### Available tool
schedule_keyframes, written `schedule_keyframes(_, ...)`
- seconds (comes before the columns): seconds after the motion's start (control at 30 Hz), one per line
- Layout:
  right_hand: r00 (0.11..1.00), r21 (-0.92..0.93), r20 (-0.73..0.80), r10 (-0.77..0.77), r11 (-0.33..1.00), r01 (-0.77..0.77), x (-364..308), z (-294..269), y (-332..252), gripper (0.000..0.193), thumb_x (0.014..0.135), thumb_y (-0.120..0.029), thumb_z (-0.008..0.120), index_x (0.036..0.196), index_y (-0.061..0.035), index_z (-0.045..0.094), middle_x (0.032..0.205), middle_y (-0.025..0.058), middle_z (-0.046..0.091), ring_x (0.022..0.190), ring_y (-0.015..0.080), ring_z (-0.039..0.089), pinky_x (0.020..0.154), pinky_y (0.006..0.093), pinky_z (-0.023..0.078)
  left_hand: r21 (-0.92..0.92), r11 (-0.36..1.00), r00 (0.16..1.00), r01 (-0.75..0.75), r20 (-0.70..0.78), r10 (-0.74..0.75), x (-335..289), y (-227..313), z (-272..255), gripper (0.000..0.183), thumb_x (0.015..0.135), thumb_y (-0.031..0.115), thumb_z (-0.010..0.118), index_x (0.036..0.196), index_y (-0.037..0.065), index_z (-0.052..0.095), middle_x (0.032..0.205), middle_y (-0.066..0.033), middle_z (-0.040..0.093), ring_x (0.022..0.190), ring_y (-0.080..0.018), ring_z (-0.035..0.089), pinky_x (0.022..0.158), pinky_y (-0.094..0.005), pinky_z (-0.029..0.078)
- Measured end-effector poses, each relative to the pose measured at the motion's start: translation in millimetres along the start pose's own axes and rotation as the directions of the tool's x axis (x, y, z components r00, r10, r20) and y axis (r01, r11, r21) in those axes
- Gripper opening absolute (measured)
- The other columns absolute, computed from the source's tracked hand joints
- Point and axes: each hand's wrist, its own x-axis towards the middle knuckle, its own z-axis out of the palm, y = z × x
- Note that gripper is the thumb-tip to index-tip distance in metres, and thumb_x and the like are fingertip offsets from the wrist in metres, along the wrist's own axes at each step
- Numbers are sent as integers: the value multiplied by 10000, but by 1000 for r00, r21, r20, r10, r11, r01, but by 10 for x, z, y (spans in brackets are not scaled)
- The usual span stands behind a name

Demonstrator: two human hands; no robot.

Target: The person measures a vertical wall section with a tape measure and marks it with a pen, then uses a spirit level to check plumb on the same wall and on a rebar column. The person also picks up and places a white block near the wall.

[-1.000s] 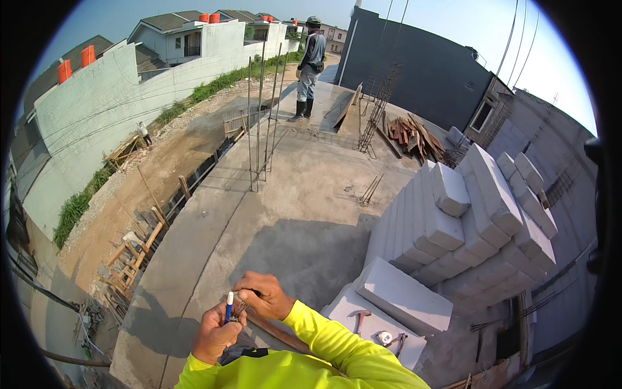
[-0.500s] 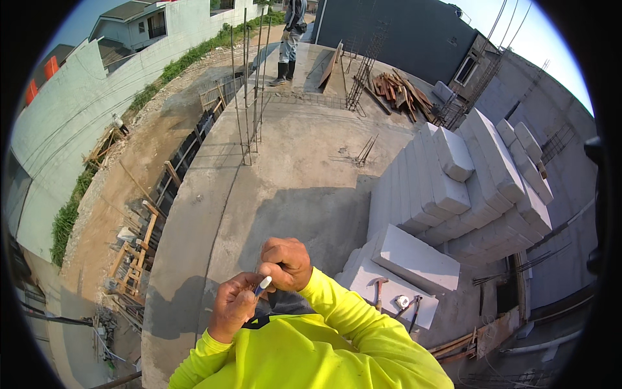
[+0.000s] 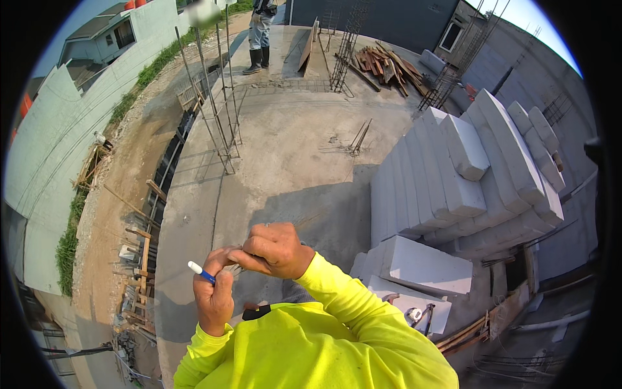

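Lower centre of the head view: both hands are working together just above the hi-vis yellow sleeves point(image 3: 337, 324). The left hand point(image 3: 215, 295) is closing around a blue pen with a white cap point(image 3: 201, 272); fingers narrow, wrapped on the barrel, white end sticking out toward the left of the frame. The right hand point(image 3: 275, 249) is lying over and against the left one, fingers curled tight, pinching something thin between them. Looks like a slip of paper or a strip, but it is too small to tell.

Change against the earlier frames: the pen is tipping from near upright to slanted, white tip now pointing left. The hands are staying pressed together in the same spot, and the camera is pitching down, so the rooftops and sky are dropping out of the upper edge. My read: the person is moving from holding the pen ready to using it, or fiddling with it, right at the fingertips.

Around them: bare concrete slab point(image 3: 291, 142) through the middle, stacked white lightweight blocks point(image 3: 453, 175) at right, one loose block point(image 3: 424, 266) just right of the forearm with small hand tools point(image 3: 418, 316) beside it. Rebar column cage point(image 3: 217, 97) at upper left, timber pile point(image 3: 389, 65) at top, a second person in boots point(image 3: 259, 32) standing at upper centre, well apart.
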Motion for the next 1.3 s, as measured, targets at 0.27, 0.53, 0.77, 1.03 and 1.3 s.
schedule_keyframes(0.27, 990, -9, -16, 140, 990, -140, 499, -992, 1982, 289, 831, -230, 842, 768, -81, 602, 635, 51, 531, 490, 213, 541, 427, 333, 399, -601, 688, 896, 407, 407, -175, 2034, -542, 1372, 649, 1018, 605, 471, 1057, -22, 634, 793, -43, 586, 734, -127, 542, 694, -285, 445)
schedule_keyframes(0.53, 872, -187, 322, 370, 927, -324, 658, -1906, 3202, 354, 899, -390, 750, 792, -78, 619, 700, 96, 606, 549, 290, 587, 500, 384, 467, -34, 999, 949, 43, 314, -30, 3528, -751, 1693, 216, 935, 174, 595, 821, 0, 653, 676, 11, 559, 594, -57, 450, 537, -254, 345)
schedule_keyframes(0.77, 848, -372, 27, 530, 792, -483, 275, -2730, 4391, 341, 907, -334, 750, 738, -75, 604, 643, 93, 581, 538, 276, 582, 492, 365, 446, -310, 948, 998, -67, 0, 70, 5276, -1085, 1785, 292, 942, 282, 662, 804, 27, 637, 663, 33, 499, 557, -39, 385, 511, -232, 288)
schedule_keyframes(1.03, 823, -449, -227, 520, 694, -562, 520, -3042, 5835, 311, 864, -242, 787, 693, -69, 593, 604, 86, 544, 505, 252, 556, 479, 341, 414, -534, 845, 981, 31, 178, 76, 7406, -1393, 2473, 190, 922, 139, 595, 801, 4, 652, 667, 7, 530, 527, -50, 409, 499, -224, 332)
schedule_keyframes(1.3, 695, -263, -390, 604, 651, -712, 906, -3086, 7155, 293, 893, -199, 771, 705, -47, 605, 610, 82, 538, 499, 209, 511, 481, 334, 401, -835, 526, 940, 160, 292, 176, 9144, -1422, 3582, 100, 917, 69, 609, 978, 90, 533, 710, 8, 535, 517, -30, 387, 456, -186, 329)
